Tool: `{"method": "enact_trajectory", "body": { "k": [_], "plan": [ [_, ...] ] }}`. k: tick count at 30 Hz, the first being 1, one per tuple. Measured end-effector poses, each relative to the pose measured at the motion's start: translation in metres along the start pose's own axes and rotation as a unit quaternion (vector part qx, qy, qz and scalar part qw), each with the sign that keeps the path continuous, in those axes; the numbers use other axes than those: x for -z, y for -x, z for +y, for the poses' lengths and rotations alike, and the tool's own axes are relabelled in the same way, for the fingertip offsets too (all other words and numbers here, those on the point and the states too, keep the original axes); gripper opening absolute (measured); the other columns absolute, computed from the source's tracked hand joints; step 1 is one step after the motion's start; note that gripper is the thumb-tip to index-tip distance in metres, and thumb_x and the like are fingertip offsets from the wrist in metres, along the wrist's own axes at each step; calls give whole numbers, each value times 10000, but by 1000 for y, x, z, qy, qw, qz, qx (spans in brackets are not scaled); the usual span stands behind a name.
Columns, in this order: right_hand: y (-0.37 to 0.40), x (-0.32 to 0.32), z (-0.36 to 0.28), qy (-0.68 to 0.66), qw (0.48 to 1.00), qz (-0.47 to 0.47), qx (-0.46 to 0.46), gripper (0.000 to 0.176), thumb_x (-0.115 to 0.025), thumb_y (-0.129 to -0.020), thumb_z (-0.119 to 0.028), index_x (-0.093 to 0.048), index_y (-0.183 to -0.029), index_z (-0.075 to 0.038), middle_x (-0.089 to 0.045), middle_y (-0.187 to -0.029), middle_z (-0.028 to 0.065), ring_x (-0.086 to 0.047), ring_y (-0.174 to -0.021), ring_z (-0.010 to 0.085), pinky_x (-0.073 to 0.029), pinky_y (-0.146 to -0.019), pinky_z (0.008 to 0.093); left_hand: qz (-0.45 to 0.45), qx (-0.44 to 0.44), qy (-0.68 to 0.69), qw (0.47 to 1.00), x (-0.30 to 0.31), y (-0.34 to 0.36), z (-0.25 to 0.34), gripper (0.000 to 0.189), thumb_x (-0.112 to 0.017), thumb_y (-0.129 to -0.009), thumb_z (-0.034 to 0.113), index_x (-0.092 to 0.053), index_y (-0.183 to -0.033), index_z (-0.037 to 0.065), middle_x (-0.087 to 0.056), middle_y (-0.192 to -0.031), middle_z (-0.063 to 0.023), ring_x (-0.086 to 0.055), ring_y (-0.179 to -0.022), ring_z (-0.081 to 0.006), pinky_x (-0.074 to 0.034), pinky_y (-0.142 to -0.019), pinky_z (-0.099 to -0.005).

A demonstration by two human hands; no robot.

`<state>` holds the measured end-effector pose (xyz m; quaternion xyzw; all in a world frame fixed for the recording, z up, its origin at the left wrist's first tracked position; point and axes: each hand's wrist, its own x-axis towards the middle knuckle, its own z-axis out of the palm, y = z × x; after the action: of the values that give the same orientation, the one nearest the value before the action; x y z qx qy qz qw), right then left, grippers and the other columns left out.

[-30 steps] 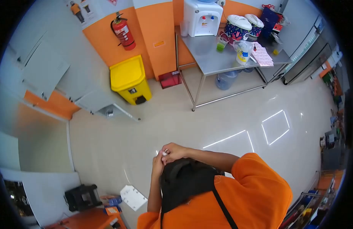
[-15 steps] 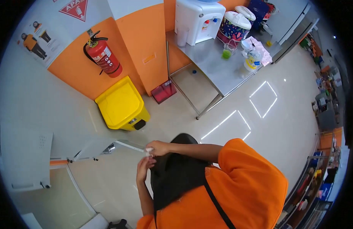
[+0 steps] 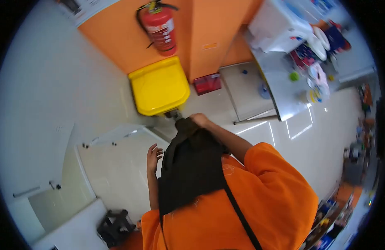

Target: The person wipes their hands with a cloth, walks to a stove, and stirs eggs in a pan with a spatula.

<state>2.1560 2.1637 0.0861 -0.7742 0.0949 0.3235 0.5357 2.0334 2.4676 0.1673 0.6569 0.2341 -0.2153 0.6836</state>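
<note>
My right hand (image 3: pixel 199 120) is at the top edge of the black apron (image 3: pixel 190 166), just below and right of the yellow bin (image 3: pixel 160 86). Its fingers look curled, and what they hold is hidden. Lower and to the left, my left hand (image 3: pixel 154 157) hangs beside the apron with its fingers apart and nothing in it. The bin's yellow lid is down.
A red fire extinguisher (image 3: pixel 161 31) hangs above the bin. To the right stands a steel table (image 3: pixel 280 79) with a white water dispenser (image 3: pixel 280 25). A red dustpan (image 3: pixel 207 83) lies by the orange wall. A black stool (image 3: pixel 115 227) is at the bottom left.
The view has turned, shifting the bin and table rightward. My hands have separated, my right hand moving up toward the bin. The small white item between them no longer shows.
</note>
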Motion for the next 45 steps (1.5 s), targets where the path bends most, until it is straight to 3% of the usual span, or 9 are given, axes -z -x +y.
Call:
{"method": "enact_trajectory", "body": {
  "k": [9,13,18,20,26,28,32,39,45],
  "plan": [
    [-54,19,0,-290,950,-108,-49,96,-544,-802,-90,-504,-847,-16,-506,-831,115,-533,-753,233,-491,-743,385,226,300,156,914,100,66,-324,393,-447,-875,309,-458,-1180,61,-574,-1010,-131,-595,-850,-251,-496,-691,-360],
    [-73,12,-86,-464,885,-5,-32,473,-580,-819,-166,-365,-1225,-53,-527,-930,147,-546,-808,255,-486,-790,391,170,340,7,925,72,133,-305,385,-451,-874,305,-463,-1172,61,-577,-997,-127,-597,-839,-249,-498,-679,-357],
    [-54,17,-4,-244,960,87,-103,655,-577,-796,-173,-249,-1358,-98,-607,-936,147,-589,-819,325,-481,-736,460,129,305,-73,941,70,134,-285,376,-458,-872,301,-469,-1162,62,-582,-980,-122,-599,-825,-247,-500,-665,-353],
    [-53,32,134,149,978,138,54,530,-568,-729,-129,-440,-1230,-14,-614,-960,192,-608,-874,322,-490,-746,406,119,287,-79,947,74,118,-282,372,-460,-871,299,-471,-1158,63,-583,-974,-120,-599,-820,-246,-501,-659,-352],
    [210,92,191,150,887,290,-326,320,-460,-758,-163,-569,-954,66,-576,-973,304,-557,-944,428,-444,-843,462,6,215,14,976,93,-19,-300,360,-467,-869,294,-478,-1146,64,-588,-954,-114,-601,-804,-243,-503,-642,-348],
    [297,105,251,277,891,172,-315,324,-454,-767,-172,-592,-940,65,-580,-996,288,-567,-957,408,-463,-830,447,-2,210,-81,974,37,-35,-203,360,-477,-865,292,-478,-1147,68,-595,-933,-114,-602,-792,-240,-502,-634,-352],
    [373,75,246,30,814,397,-424,320,-437,-783,-189,-611,-863,67,-597,-958,258,-576,-924,409,-469,-818,439,-51,201,-162,965,-51,-28,-121,359,-495,-858,288,-476,-1148,77,-608,-891,-116,-605,-768,-234,-501,-619,-359],
    [481,-79,472,-211,836,271,-429,410,-526,-760,-414,-631,-710,-20,-628,-721,190,-612,-704,304,-486,-686,395,-206,253,-442,835,-197,-50,-155,312,-444,-861,273,-492,-1072,48,-614,-897,-128,-599,-759,-248,-488,-654,-393],
    [605,-180,573,-343,620,505,-493,167,-694,-578,-190,-654,-664,-53,-644,-686,102,-581,-578,215,-467,-557,346,-249,261,-578,732,-404,19,-189,306,-428,-858,264,-501,-1029,20,-612,-910,-133,-592,-772,-261,-478,-684,-405]
  ]
}}
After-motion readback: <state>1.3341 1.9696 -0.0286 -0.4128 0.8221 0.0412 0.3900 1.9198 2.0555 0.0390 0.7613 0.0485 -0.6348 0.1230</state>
